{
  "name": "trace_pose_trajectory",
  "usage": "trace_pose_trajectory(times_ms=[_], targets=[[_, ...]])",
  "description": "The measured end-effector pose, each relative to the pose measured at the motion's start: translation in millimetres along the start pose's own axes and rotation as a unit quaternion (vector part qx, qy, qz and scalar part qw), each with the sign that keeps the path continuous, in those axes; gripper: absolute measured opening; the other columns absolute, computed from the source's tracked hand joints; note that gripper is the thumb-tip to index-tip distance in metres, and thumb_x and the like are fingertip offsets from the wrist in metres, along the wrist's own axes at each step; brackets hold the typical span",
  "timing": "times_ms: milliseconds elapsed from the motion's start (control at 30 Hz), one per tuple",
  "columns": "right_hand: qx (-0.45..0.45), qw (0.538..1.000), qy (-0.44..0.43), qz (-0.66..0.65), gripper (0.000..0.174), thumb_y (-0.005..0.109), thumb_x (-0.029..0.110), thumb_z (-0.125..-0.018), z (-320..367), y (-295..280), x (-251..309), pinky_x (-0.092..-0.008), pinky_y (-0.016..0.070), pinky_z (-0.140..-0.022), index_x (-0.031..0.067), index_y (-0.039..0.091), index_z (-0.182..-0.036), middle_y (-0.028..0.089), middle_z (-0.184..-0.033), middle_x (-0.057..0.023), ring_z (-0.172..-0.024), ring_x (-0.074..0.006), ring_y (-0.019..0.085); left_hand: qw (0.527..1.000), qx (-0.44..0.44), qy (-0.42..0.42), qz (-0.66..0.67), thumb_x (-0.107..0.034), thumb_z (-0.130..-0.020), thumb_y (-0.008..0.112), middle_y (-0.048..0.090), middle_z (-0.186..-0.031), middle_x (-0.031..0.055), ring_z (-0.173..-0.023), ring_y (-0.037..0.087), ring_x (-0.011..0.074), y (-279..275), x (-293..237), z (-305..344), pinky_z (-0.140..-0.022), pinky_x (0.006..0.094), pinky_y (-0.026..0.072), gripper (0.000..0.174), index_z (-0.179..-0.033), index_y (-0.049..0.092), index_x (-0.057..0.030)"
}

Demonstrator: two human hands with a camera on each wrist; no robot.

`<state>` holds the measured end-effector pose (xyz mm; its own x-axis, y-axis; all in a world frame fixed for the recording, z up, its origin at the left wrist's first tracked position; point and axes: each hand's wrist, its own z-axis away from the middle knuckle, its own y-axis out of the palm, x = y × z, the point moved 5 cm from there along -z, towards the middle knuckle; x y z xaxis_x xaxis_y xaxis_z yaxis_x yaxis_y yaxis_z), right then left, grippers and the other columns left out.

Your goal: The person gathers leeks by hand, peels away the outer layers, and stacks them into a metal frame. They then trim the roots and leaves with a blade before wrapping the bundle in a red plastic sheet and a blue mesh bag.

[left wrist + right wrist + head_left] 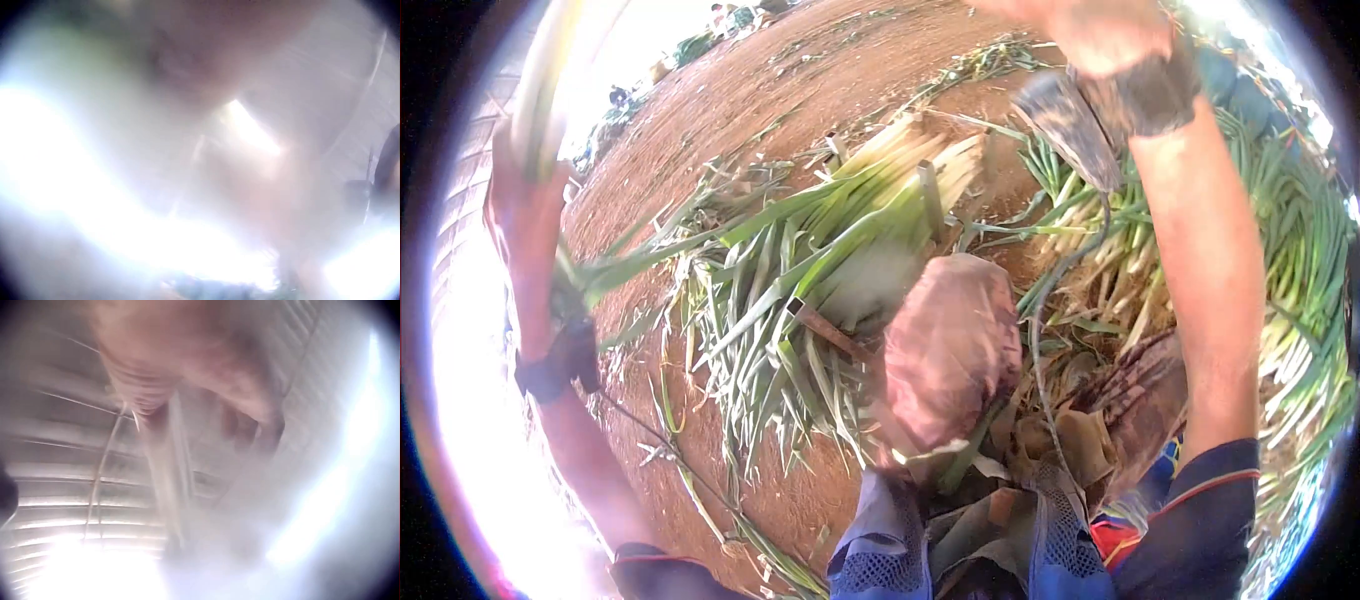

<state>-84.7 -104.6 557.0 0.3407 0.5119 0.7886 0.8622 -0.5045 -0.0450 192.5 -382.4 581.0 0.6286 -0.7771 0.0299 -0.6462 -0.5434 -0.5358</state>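
Observation:
My left hand [525, 200], at the far left of the head view, is raised and grips a long green onion [542, 85]. Its pale stem points up, and its green leaves [635, 268] trail down past the wrist. Lifted high at the top right, my right hand [1100, 35] is partly cut off by the frame edge. In the right wrist view its fingers [269, 431] are bent, and a pale strip [167, 481] hangs from beneath the thumb side, blurred. Blur and glare hide the left hand's grip in the left wrist view.
A heap of trimmed green onions [840, 220] lies between short stakes [830, 330] on brown soil [800, 80]. More onions [1290, 270] are piled at the right. A round pinkish cloth-covered shape [955, 350] is in front of my body. A cable [1040, 350] runs from the right wrist.

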Motion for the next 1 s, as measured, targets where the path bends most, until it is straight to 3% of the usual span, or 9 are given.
trace_pose_trajectory(times_ms=[33,100,167,267,433,733,800,867,1000], targets=[[0.005,1.0,0.002,-0.005,0.028,0.051,0.013,-0.099,2.5,-14.2,-25.4,-0.0374,0.0587,-0.079,-0.0026,0.058,-0.121,0.064,-0.11,-0.0164,-0.093,-0.0246,0.066,0.993,0.056,-0.104,0.028,-0.017,-0.079,0.067,0.067,-0.118,0.0137,-0.104,0.067,0.0257,11.5,23.5,7.5,-0.092,0.0393,0.0537,0.065,-0.14,0.045,-0.0114],[0.004,0.995,0.085,-0.045,0.057,0.075,0.025,-0.087,38.8,-80.1,-110.3,-0.0346,0.0524,-0.099,-0.0041,0.053,-0.131,0.059,-0.125,-0.0193,-0.118,-0.0244,0.061,0.987,0.125,-0.099,-0.034,-0.01,-0.078,0.065,0.065,-0.121,0.0136,-0.104,0.066,0.0282,47.8,77.8,27.0,-0.092,0.0382,0.0542,0.067,-0.141,0.044,-0.0107],[-0.113,0.975,0.186,-0.046,0.059,0.07,0.031,-0.091,89.0,-135.9,-180.9,-0.0341,0.0509,-0.102,-0.0018,0.05,-0.134,0.058,-0.129,-0.0177,-0.118,-0.024,0.061,0.972,0.204,-0.084,-0.076,-0.011,-0.077,0.067,0.066,-0.114,0.0128,-0.098,0.066,0.027,89.5,78.7,59.0,-0.087,0.0382,0.055,0.066,-0.138,0.045,-0.0102],[-0.188,0.923,0.335,-0.026,0.071,0.079,0.033,-0.082,176.5,-179.5,-266.4,-0.0327,0.053,-0.097,-0.0015,0.046,-0.135,0.058,-0.128,-0.0158,-0.111,-0.0227,0.063,0.94,0.33,-0.032,-0.084,-0.013,-0.075,0.071,0.067,-0.105,0.0115,-0.09,0.067,0.0251,163.7,42.7,116.6,-0.079,0.038,0.056,0.064,-0.134,0.047,-0.0094],[-0.18,0.856,0.476,0.088,0.063,0.066,0.03,-0.093,248.5,-180.2,-354.5,-0.0347,0.0495,-0.098,-0.0054,0.044,-0.14,0.062,-0.124,-0.0214,-0.111,-0.0236,0.063,0.832,0.544,-0.068,0.083,-0.018,-0.07,0.077,0.063,-0.094,0.0114,-0.08,0.064,0.0258,302.0,-68.4,166.5,-0.069,0.0395,0.0544,0.054,-0.115,0.051,-0.0038],[-0.159,0.875,0.436,0.138,0.044,0.065,0.017,-0.092,193.8,-198.3,-446.1,-0.0329,0.0511,-0.092,-0.0067,0.056,-0.128,0.066,-0.118,-0.0161,-0.104,-0.0206,0.065,0.739,0.665,-0.001,0.109,-0.019,-0.078,0.071,0.055,-0.083,0.0107,-0.076,0.056,0.0223,468.4,-246.0,184.8,-0.063,0.0355,0.0487,0.039,-0.102,0.047,-0.0002],[-0.146,0.913,0.322,0.203,0.043,0.064,0.019,-0.093,159.1,-196.9,-447.7,-0.0321,0.0503,-0.093,-0.0044,0.057,-0.128,0.066,-0.12,-0.0129,-0.107,-0.0201,0.065,0.722,0.684,-0.014,0.104,-0.026,-0.081,0.064,0.066,-0.108,0.0281,-0.098,0.067,0.0396,476.8,-271.2,194.2,-0.079,0.048,0.0536,0.044,-0.11,0.053,0.0058],[-0.124,0.91,0.317,0.239,0.042,0.065,0.025,-0.094,124.8,-193.6,-460.7,-0.0328,0.0496,-0.096,0.0008,0.059,-0.128,0.066,-0.123,-0.0092,-0.109,-0.0213,0.064,0.732,0.668,0.009,0.131,-0.014,-0.079,0.062,0.063,-0.109,0.0299,-0.103,0.063,0.0423,473.5,-279.4,204.9,-0.086,0.0489,0.0512,0.038,-0.11,0.053,0.0058],[0.12,0.867,0.142,0.462,0.05,0.063,0.042,-0.093,51.8,-148.6,-505.1,-0.0439,0.0413,-0.109,0.0102,0.059,-0.131,0.059,-0.134,-0.0125,-0.125,-0.0242,0.055,0.736,0.651,0.018,0.188,-0.025,-0.082,0.066,0.056,-0.118,0.0312,-0.113,0.056,0.0422,471.1,-271.1,218.3,-0.097,0.0488,0.045,0.058,-0.126,0.045,0.0065]])
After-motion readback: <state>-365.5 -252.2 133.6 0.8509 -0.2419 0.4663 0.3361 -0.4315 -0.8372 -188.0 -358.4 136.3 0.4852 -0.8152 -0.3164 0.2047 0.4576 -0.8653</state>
